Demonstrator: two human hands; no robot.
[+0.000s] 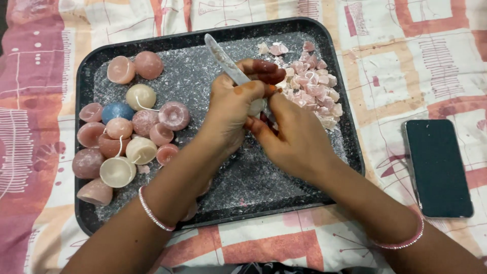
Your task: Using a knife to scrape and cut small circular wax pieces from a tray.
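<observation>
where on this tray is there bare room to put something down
Free: the near-right corner of the tray, between the right hand and the front rim, and the top-middle strip beyond the knife. Crowded: the left side with round candles and the top right with wax chips.

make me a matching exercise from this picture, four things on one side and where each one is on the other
Things:
1. phone
2. wax chips
3. candles
4. knife

Places:
a. left part of the tray
b. on the cloth, right of the tray
c. in the left hand
d. upper right of the tray

Pairs: 1-b, 2-d, 3-a, 4-c
</observation>
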